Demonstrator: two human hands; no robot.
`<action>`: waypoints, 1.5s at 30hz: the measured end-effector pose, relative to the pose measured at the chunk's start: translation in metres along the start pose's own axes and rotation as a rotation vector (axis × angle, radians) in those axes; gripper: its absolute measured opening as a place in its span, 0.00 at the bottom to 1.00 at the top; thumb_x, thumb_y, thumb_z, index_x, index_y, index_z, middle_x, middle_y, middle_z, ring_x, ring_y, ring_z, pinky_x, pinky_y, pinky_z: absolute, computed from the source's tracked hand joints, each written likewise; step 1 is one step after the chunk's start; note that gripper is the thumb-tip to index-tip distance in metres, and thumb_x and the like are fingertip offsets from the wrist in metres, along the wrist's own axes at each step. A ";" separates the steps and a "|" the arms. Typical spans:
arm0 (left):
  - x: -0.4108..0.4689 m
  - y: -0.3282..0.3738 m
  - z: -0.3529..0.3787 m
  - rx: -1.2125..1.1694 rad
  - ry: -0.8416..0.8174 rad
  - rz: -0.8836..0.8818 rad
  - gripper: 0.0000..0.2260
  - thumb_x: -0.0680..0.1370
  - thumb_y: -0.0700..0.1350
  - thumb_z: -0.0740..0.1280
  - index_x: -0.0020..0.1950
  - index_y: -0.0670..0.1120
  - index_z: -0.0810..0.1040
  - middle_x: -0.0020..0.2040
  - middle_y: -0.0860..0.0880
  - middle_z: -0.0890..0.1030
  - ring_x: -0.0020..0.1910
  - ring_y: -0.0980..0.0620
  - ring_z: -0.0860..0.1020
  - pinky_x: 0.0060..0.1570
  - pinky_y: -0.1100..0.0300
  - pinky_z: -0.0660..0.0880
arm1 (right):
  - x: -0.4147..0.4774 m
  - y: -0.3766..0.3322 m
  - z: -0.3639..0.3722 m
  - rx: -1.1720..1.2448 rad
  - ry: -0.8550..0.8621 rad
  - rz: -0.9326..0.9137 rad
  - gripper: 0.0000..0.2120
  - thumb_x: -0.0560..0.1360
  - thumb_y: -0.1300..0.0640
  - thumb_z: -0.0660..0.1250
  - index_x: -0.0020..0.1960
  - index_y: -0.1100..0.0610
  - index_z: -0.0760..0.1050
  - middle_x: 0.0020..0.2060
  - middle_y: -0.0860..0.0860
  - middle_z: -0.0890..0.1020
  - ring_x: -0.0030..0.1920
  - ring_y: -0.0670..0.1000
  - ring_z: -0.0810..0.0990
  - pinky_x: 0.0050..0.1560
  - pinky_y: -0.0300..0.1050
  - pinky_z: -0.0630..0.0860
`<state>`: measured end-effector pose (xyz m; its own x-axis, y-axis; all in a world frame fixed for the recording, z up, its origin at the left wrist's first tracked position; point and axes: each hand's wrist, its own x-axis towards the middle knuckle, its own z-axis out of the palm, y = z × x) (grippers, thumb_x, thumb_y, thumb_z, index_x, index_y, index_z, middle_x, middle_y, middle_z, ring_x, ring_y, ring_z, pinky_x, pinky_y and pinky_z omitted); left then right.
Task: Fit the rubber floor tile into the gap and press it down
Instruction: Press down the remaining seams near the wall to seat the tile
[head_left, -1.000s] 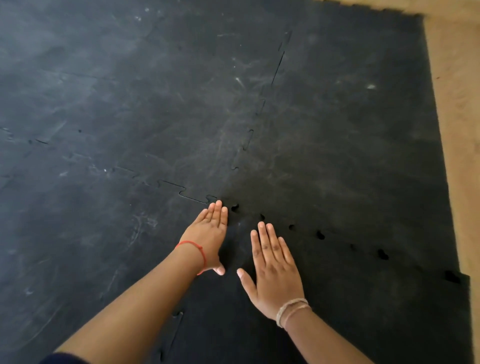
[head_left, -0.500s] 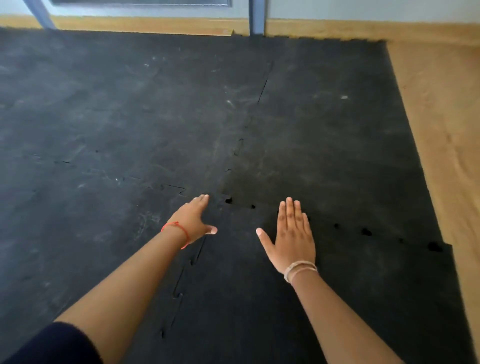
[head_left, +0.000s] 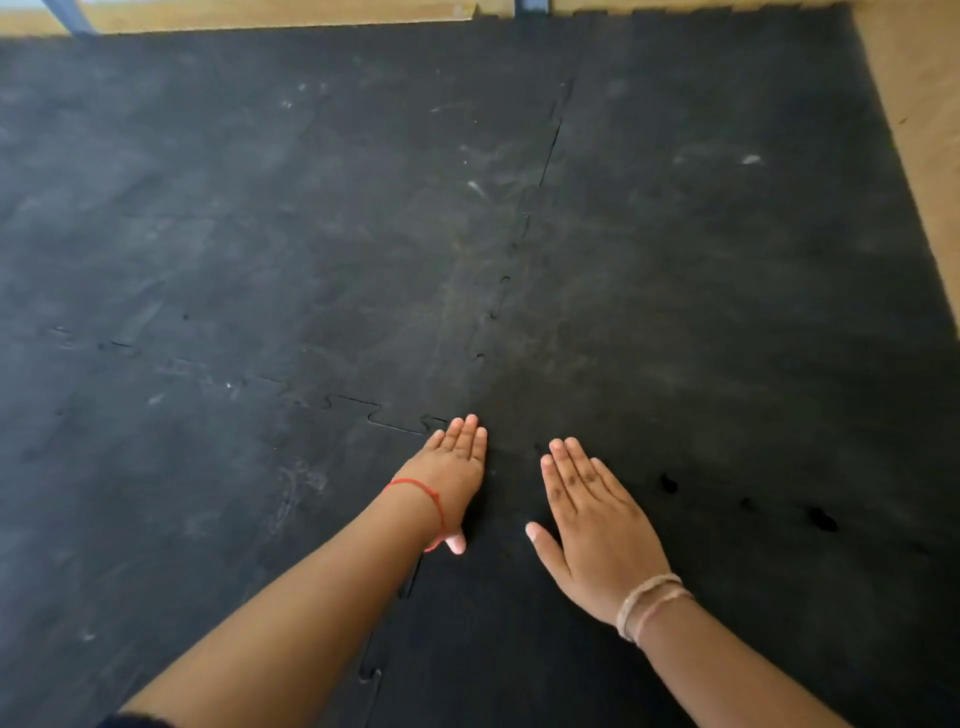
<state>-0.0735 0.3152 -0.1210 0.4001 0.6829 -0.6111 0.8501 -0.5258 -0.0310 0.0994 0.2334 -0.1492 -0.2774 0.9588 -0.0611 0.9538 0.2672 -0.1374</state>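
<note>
My left hand and right hand lie flat, fingers spread, on the black rubber floor tile at my knees; small dark gaps dot its far seam.

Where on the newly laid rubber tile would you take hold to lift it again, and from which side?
Grip the rubber tile at its far edge, right of the right hand, coming from above. Open holes along that seam show tabs not yet seated, so fingers could hook in there.
</note>
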 end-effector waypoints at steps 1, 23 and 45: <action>0.002 -0.001 -0.001 -0.013 -0.007 0.012 0.54 0.66 0.49 0.75 0.71 0.39 0.33 0.74 0.39 0.35 0.73 0.44 0.37 0.70 0.54 0.39 | 0.004 0.000 -0.002 0.001 -0.022 0.000 0.31 0.76 0.44 0.45 0.69 0.64 0.63 0.69 0.60 0.67 0.70 0.57 0.63 0.68 0.55 0.62; -0.036 0.038 0.067 -0.371 0.534 -0.263 0.25 0.77 0.57 0.35 0.68 0.47 0.28 0.69 0.51 0.28 0.66 0.52 0.25 0.61 0.63 0.21 | 0.011 -0.011 -0.004 -0.102 -0.092 -0.352 0.31 0.77 0.42 0.47 0.74 0.60 0.55 0.74 0.55 0.56 0.74 0.53 0.51 0.71 0.57 0.55; -0.027 0.080 0.058 -0.314 0.574 -0.068 0.24 0.79 0.57 0.40 0.69 0.53 0.31 0.72 0.53 0.32 0.69 0.52 0.29 0.68 0.57 0.30 | -0.064 -0.002 0.009 0.017 0.037 0.452 0.42 0.71 0.32 0.36 0.73 0.62 0.41 0.74 0.59 0.44 0.74 0.56 0.39 0.72 0.52 0.42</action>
<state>-0.0362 0.2252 -0.1532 0.3873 0.9171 -0.0944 0.9047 -0.3584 0.2304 0.1146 0.1704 -0.1543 0.1709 0.9817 -0.0833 0.9760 -0.1803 -0.1218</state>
